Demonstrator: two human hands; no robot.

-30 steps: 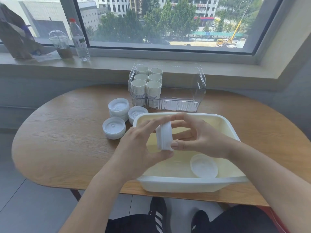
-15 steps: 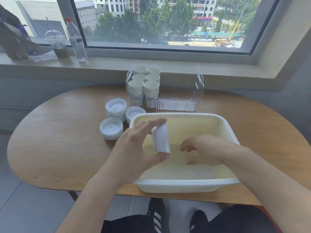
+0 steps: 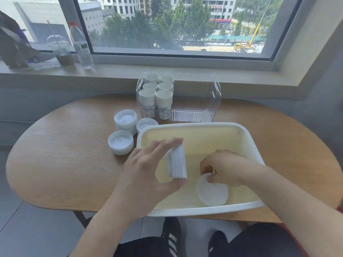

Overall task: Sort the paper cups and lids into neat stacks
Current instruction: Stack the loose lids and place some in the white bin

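My left hand (image 3: 146, 171) holds a small stack of white lids (image 3: 176, 162) on edge between thumb and fingers, over the left part of the white bin (image 3: 194, 125). Down inside the bin, my right hand (image 3: 225, 166) pinches the rim of a single white lid (image 3: 213, 193) that lies near the front wall. Three stacks of white lids (image 3: 121, 142) stand on the wooden table (image 3: 65, 154) left of the bin. Several stacks of paper cups (image 3: 156, 98) stand in the left part of a clear plastic holder (image 3: 196, 108) behind the bin.
On the window sill at the back left stand a water bottle (image 3: 81, 46), a domed plastic cup (image 3: 60, 51) and a brown bag (image 3: 13, 47). The right part of the clear holder has no cups in it. My knees and shoes show below the table's front edge.
My right hand let go of the lid stack, dropped into the bin and took hold of the single lid there. My left hand kept the stack on edge, shifting slightly.
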